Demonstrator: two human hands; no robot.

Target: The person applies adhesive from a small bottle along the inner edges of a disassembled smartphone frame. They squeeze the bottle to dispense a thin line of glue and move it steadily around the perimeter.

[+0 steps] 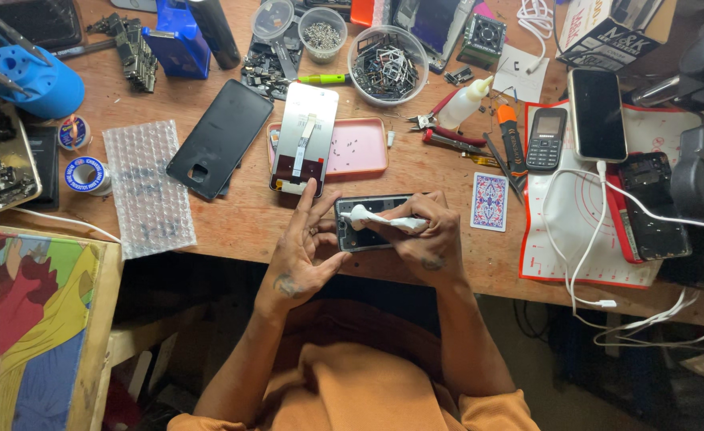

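overhead, head view only. my left hand (304, 247) rests at the bench (240, 215) edge, fingers spread and loose, thumb and fingertips touching the left end of the phone frame (368, 223) and steadying it; nothing is gripped in it. my right hand (427, 239) is closed around a white tube (384, 218), its nozzle end lying across the frame's upper edge. the frame lies flat on the bench near its front edge, between both hands, directly before me.

just behind it lies a screen (305, 137) face down, its lower end overlapping a pink tray (356, 148). a black back cover (220, 137) lies left of the screen, bubble wrap (148, 187) further left. a playing card (490, 201) lies just right of my right hand. pliers (439, 128) and a small bottle (465, 102) lie behind that. a red-edged mat (575, 239) at right carries a keypad phone (546, 140), a smartphone (597, 113) and white cable (583, 239).
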